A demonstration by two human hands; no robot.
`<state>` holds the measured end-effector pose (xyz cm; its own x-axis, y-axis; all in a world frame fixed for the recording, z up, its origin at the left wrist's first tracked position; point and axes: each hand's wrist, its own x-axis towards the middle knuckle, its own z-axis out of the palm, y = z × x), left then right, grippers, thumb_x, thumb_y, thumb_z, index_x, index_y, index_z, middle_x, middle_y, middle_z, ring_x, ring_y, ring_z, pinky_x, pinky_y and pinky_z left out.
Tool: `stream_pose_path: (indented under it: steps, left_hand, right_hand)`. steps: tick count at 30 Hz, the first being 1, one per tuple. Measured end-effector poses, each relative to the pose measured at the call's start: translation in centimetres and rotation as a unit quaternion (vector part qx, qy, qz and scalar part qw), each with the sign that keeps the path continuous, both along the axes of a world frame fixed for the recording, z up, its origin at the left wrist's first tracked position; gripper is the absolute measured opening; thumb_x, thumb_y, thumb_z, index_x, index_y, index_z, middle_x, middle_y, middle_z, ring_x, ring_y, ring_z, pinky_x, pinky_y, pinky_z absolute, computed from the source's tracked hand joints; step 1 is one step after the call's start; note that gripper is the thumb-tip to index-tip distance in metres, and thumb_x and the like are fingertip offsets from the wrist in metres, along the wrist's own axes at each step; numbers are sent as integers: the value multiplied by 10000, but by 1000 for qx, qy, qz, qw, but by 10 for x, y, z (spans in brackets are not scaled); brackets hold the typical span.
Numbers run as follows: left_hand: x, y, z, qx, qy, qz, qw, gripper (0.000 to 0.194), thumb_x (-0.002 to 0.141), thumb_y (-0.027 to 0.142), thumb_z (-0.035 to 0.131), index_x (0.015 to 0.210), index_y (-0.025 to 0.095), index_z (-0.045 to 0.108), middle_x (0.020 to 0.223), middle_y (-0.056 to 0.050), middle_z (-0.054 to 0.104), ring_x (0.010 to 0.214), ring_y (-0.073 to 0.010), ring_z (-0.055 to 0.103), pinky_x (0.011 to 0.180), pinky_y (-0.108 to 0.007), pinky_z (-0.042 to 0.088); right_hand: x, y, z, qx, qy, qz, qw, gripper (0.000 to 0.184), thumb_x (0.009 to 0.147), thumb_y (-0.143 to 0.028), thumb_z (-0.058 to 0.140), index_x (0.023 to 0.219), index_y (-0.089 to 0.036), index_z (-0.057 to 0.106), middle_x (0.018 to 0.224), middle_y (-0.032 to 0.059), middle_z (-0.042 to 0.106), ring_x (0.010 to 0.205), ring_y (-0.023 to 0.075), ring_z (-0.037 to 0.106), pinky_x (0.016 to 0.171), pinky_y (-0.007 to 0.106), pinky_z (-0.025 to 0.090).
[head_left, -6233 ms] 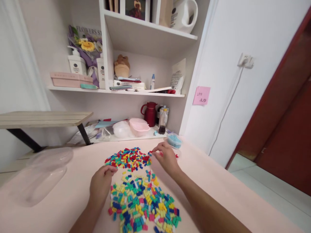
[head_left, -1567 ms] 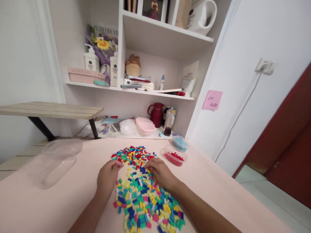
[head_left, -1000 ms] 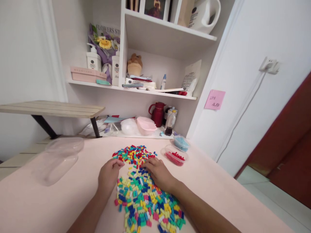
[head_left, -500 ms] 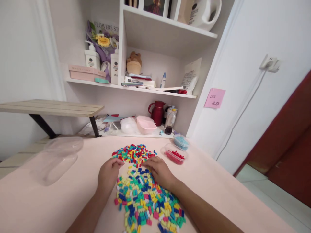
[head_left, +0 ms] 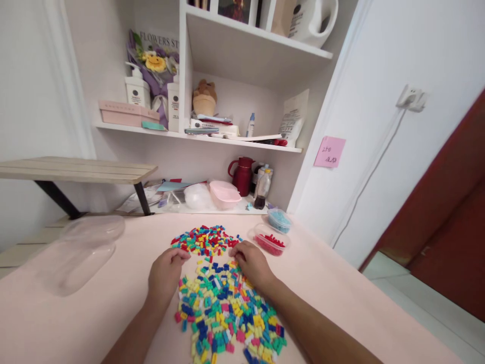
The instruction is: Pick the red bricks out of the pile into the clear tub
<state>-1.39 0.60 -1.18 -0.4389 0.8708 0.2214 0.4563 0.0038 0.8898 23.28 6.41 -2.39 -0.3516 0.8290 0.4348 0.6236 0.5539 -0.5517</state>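
Small toy bricks in many colours lie in two spreads on the pink tabletop: a far pile [head_left: 206,238] with many red pieces, and a larger near pile [head_left: 227,308]. My left hand [head_left: 166,270] rests at the left of the gap between them, thumb and fingers pinched together; whatever may be in the pinch is hidden. My right hand [head_left: 253,263] is at the right edge, beside a few red bricks of the far pile. Its fingers are curled together, fingertips pointing left, and I cannot make out what they hold. A clear tub of red bricks [head_left: 270,242] stands beyond this hand.
Behind the red tub is a clear tub of light blue pieces [head_left: 279,221]. Empty clear plastic containers [head_left: 81,263] lie at the left. A pink bowl [head_left: 225,194], a red jug [head_left: 242,176] and a bottle of dark liquid [head_left: 262,189] stand along the back under the shelves.
My right hand has drawn slightly away from the left hand, widening the gap between them. My left hand stays nearly in place, still pinched. The camera view has shifted a little.
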Motion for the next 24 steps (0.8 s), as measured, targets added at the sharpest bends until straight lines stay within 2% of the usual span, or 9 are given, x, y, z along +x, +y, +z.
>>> stream_pose_path:
  steps: [7,13,19,24]
  left_hand:
    - [0,1,4,-19,-1,6,1000,251,642,224,441,648,243,692,718,-14,733,770,-221,679,739,-304,502]
    - [-4,6,-1,-28,-5,-3,1000,255,655,245,443,668,242,698,779,-16,749,781,-221,684,742,-308,500]
    - [-3,4,2,-30,6,1,1000,239,642,268,464,669,248,701,763,-15,751,805,-240,683,754,-322,499]
    - [-4,5,2,-38,1,-5,999,253,641,270,451,687,244,699,800,-17,756,816,-237,686,754,-323,497]
  right_hand:
    - [5,6,-2,4,12,-22,1000,304,763,-46,539,933,-229,714,871,34,676,808,185,616,762,284,469]
    - [6,8,-2,11,12,-40,999,267,832,-102,556,976,-227,743,914,60,654,806,177,620,746,271,474]
    - [6,7,3,-4,-14,-35,999,292,756,-5,544,798,-222,735,902,37,665,788,160,621,714,243,460]
    - [8,6,7,-4,-38,-50,998,268,763,-36,562,794,-237,736,907,27,688,789,160,628,692,239,451]
